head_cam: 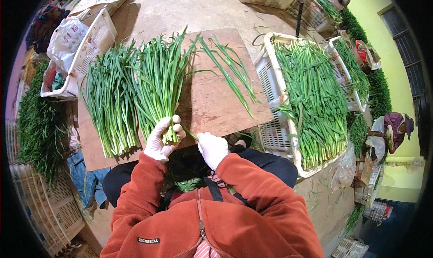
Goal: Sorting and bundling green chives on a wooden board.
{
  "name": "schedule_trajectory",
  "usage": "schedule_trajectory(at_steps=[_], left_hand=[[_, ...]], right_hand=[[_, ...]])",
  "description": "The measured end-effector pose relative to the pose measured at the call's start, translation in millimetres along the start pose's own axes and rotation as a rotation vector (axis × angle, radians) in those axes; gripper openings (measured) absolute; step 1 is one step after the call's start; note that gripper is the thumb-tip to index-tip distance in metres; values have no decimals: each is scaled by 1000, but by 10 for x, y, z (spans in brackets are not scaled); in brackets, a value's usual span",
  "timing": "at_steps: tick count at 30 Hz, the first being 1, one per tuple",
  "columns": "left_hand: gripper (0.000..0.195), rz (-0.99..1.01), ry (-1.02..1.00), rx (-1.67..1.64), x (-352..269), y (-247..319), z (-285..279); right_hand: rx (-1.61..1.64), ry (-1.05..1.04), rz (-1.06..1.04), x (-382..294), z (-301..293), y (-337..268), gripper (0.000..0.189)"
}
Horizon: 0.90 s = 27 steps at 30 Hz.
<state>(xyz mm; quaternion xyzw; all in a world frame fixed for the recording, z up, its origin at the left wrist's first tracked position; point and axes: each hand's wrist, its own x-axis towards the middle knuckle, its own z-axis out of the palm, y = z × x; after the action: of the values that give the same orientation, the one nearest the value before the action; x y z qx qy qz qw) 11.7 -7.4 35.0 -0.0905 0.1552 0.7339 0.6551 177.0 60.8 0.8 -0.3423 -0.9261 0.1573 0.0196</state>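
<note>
My left hand, in a white glove, grips a bunch of Chinese chives around its pale stem ends, the leaves pointing away from me over a wooden board. My right hand, also gloved, is closed at the board's near edge, with a thin green stalk at its fingertips. Left of the held bunch lies a thick pile of chives on the board, partly touching it. Several loose chive stalks lie on the board's right half.
On the right stands a white plastic crate full of chives, with another filled crate behind. A crate holding plastic bags is at the upper left, above a heap of greens. At far right is a person in a hat.
</note>
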Motion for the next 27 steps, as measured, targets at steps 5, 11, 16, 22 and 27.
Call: schedule_trajectory(at_steps=[5, 11, 16, 22, 27], left_hand=[[60, 6, -74, 34, 12, -3, 8], [60, -9, -57, -13, 8, 22, -7], [50, -22, 55, 3, 46, -114, -46], [31, -47, 134, 140, 108, -253, -179], [30, -125, 130, 254, 125, -339, -154]], right_hand=[[38, -12, -46, -271, -45, -42, 6], [-77, -892, -99, -484, -357, 103, 16], [-150, 414, 341, 132, -771, 919, 23], [618, 184, 558, 318, -598, 964, 25], [1245, -71, 490, 150, -646, 151, 17]])
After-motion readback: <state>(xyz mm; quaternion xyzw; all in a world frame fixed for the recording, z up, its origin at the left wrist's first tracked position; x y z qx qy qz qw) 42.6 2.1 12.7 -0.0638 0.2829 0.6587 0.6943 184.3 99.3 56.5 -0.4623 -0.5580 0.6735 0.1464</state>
